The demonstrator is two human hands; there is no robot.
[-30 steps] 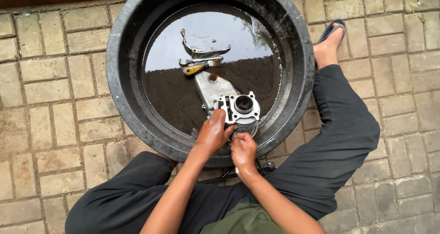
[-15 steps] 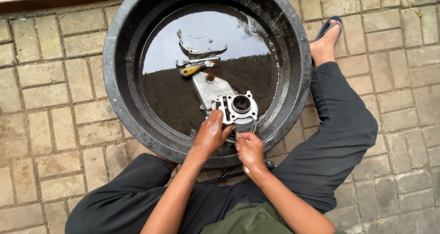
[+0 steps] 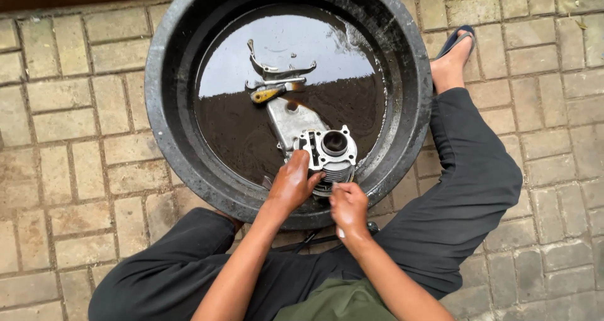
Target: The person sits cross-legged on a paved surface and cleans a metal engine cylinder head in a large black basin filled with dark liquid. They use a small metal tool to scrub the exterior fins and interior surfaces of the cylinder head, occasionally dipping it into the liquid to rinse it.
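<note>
Hands meet at the basin's (image 3: 165,116) near rim: our left hand (image 3: 290,186) grips the finned metal cylinder (image 3: 330,154), and our right hand (image 3: 348,208) closes on its lower fins. Dark liquid (image 3: 239,132) lies open leftward; levers (image 3: 277,82) crowd the far side.

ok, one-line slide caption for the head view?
Both hands grip a finned metal cylinder over a black basin of dark liquid.

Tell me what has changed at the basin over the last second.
Very little. The left hand and right hand keep their hold on the finned metal cylinder at the near rim of the black basin; the right hand has shifted slightly on its near side. The flat metal cover, the levers and the dark liquid lie as before.
</note>
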